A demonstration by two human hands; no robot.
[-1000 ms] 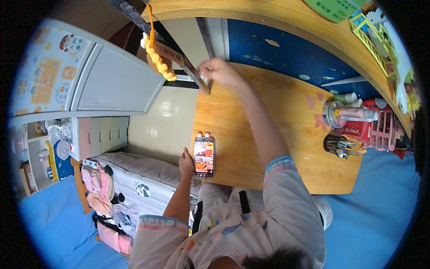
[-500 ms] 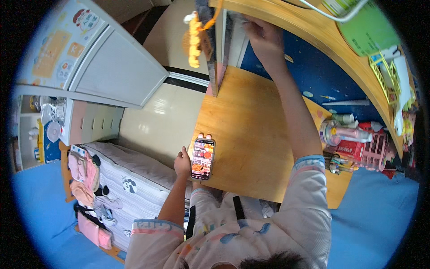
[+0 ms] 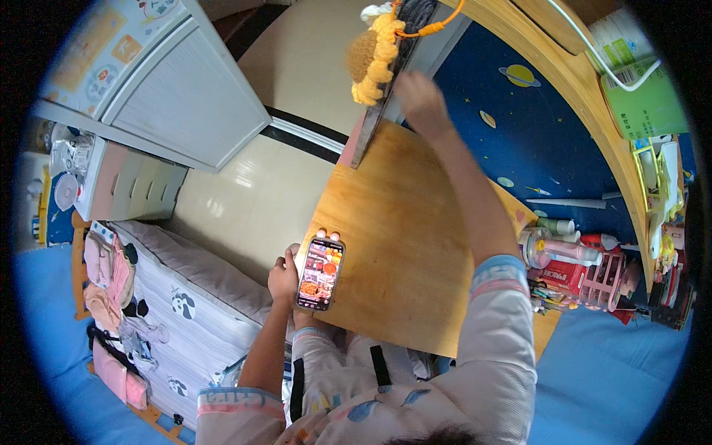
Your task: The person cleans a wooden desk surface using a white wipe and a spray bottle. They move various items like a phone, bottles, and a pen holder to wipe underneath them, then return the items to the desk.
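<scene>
A phone (image 3: 320, 274) with a lit screen lies at the left edge of the wooden desk (image 3: 400, 245); two pale round bumps show at its top. Against its left side is my left hand (image 3: 282, 279), fingers curled in; whether it grips the phone or the desk edge is hidden. My right arm reaches across the desk to the far end. Beside the narrow upright panel (image 3: 382, 111) is my right hand (image 3: 420, 101), bent and smeared by motion, so its fingers are unclear. A yellow knitted sunflower (image 3: 374, 59) hangs on an orange cord at that panel.
A curved wooden shelf (image 3: 571, 89) runs above the desk's right side, with a green package (image 3: 644, 104) and a white cable. Bottles and a pink basket (image 3: 602, 282) stand at right. A bed with striped bedding (image 3: 193, 304) and a white cabinet (image 3: 185, 96) lie left.
My right hand has come back toward me, out from beside the shelf's edge. The view has shifted somewhat to the right. My left hand stays beside the phone.
</scene>
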